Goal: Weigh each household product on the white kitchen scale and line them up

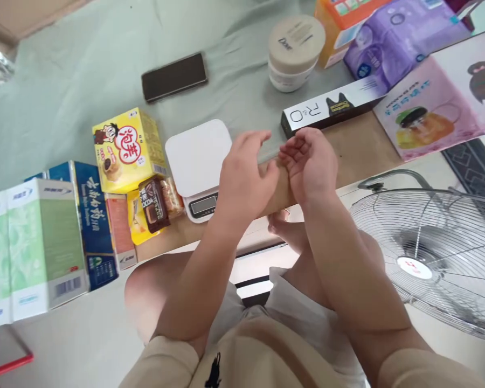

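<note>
A person's two bare hands meet almost side by side above the near edge of a table (355,137), its far part spread with a pale green cloth (238,70). The left hand (244,178) is half open, thumb apart from curved fingers, with nothing in its grasp; it overlaps the right side of a white kitchen scale (200,156), and whether it touches cannot be told. The right hand (313,164) is turned palm up, fingers loosely curled around nothing, just beside the left end of a long box (321,110).

The one scale lies flat with its long axis running near to far, its display (203,205) at the near end, facing the person. The one long box stretches left to right, its right end angled farther away.

Left of the scale stand one yellow box (129,151) and, before it, three packets: one brown (154,203), one yellow (137,218) and one clear (172,196). Beyond lies one phone (174,77), its right end farther off. One jar (296,51) sits upright beyond the long box; one fan (414,268) stands at near right.
</note>
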Motion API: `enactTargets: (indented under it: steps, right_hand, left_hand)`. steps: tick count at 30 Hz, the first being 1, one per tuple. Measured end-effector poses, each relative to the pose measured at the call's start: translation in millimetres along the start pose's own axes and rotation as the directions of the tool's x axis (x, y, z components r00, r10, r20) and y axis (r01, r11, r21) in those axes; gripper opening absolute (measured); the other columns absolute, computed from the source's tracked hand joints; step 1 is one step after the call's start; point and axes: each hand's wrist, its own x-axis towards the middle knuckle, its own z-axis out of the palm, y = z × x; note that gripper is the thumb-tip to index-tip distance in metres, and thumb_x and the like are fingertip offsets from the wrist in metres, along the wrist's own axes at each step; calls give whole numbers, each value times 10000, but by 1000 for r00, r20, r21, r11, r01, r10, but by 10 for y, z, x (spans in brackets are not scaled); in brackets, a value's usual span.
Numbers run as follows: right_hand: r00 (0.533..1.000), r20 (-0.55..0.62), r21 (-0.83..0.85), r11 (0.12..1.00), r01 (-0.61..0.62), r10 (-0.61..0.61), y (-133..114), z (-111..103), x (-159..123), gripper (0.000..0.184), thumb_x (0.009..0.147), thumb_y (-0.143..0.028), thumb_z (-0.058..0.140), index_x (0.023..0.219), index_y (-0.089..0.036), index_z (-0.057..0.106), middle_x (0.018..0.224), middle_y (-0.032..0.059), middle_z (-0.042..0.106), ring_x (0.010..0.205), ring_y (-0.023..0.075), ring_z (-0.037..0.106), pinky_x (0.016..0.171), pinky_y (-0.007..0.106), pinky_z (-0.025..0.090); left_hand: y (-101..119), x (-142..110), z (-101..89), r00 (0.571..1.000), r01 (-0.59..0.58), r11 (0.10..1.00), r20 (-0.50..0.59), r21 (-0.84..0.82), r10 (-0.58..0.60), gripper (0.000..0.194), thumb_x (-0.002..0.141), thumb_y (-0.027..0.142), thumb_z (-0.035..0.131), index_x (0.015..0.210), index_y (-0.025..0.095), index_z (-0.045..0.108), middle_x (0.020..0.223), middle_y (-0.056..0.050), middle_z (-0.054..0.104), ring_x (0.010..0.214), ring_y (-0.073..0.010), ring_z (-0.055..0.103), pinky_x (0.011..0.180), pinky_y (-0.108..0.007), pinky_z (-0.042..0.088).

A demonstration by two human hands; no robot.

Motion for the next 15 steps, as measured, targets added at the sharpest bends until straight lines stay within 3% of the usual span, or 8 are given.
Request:
enactTargets:
  steps: [3, 5, 7, 11, 15]
  right_hand:
    - [1000, 10, 81, 996, -21, 21, -23, -38, 17, 125, 878, -349, 593, 832, -237, 564, 792, -37, 619, 775, 89, 655, 761, 234, 586]
    - [999, -23, 111, 993, -35, 38, -58, -69, 17, 120, 882, -348, 599, 843, -240, 563, 825, -37, 615, 800, 85, 650, 790, 235, 595]
    - [998, -52, 118, 992, -36, 43, -93, -99, 26, 121, 886, -358, 595, 870, -245, 556, 861, -35, 601, 825, 85, 644, 832, 248, 603]
    - [998, -51, 100, 994, -32, 37, -122, -164, 84, 157, 889, -391, 561, 951, -252, 526, 929, -17, 589, 897, 110, 670, 905, 300, 614]
    - [997, -62, 35, 998, -42, 44, -100, -241, 138, 238, 888, -429, 532, 1050, -266, 472, 1055, 24, 644, 965, 156, 709, 911, 365, 631]
  left_hand:
    - [-21, 472, 272, 999, 15, 998, 45, 68, -18, 504, 779, 18, 587, 1211, 278, 593, 1441, -52, 652, 1351, -265, 645, 1152, -453, 585]
    - [-53, 718, 416, 989, 1, 993, 150, 115, -18, 576, 725, -20, 577, 1219, 277, 559, 1493, -40, 606, 1379, -280, 624, 1145, -459, 589]
    - [-79, 885, 525, 968, -30, 989, 251, 146, -8, 557, 695, -12, 594, 1176, 266, 543, 1413, -37, 635, 1318, -291, 655, 1087, -466, 617]
    - [-84, 1005, 624, 958, -37, 974, 284, 224, -29, 306, 746, 65, 651, 981, 221, 535, 1071, -47, 647, 1111, -311, 715, 931, -512, 627]
    - [-31, 886, 509, 977, -14, 972, 211, 234, -37, 348, 719, 68, 718, 979, 232, 555, 1007, -42, 647, 1061, -305, 695, 904, -515, 620]
